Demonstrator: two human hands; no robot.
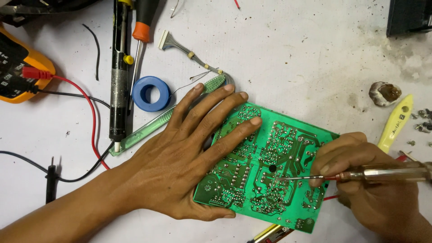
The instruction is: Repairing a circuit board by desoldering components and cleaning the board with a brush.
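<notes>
My left hand (189, 153) lies flat and spread over the left part of the green circuit board (270, 166), fingers open, pressing rather than gripping, so the board stays put on the white surface (292, 58). The board rests solder side up, slightly turned, its far corner toward the upper right; that face is the one I need to reach.

My right hand (369, 180) is closed around a screwdriver with a clear amber handle (387, 173), held nearly level, like a pen. Its thin shaft runs leftward and the tip (281, 179) touches the solder joints just below the small dark hole in the middle of the board.

Beyond my left fingers lie a green toothbrush (153, 126), a blue roll of tape (151, 93) and a black desoldering pump (119, 72), all within easy reach. A grey wire harness with a white plug (189, 51) trails from under the board's top edge. At far left sits an orange multimeter (20, 67) with red and black leads. A yellow plastic pry tool (396, 121) and loose screws (423, 121) lie to the right.
</notes>
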